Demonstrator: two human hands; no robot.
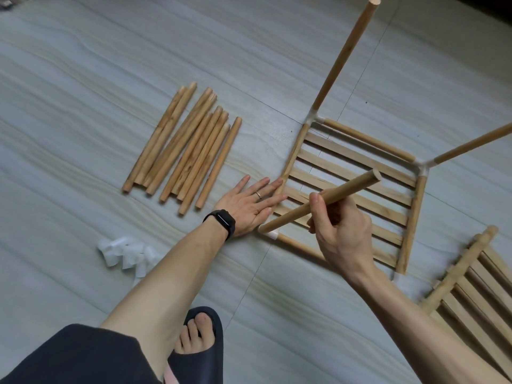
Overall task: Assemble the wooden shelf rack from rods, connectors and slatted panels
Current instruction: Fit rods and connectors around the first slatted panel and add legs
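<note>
Right hand [343,231] grips the light, stiff rod [288,216] mid-length, its lower end at the near connector [273,234] of the frame [412,217] on the floor, while left hand [248,206] lies flat, fingers straight, steadying that frame, whose push-fit joints probably flex.

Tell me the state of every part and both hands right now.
Left hand: flat, fingers on the frame's side.
Right hand: gripping tilted rod, lower end at corner connector.
Base frame: on floor, two uprights standing.
Loose rods: lying on floor.
Spare connectors: heaped.
Second panel: lying on floor.
</note>
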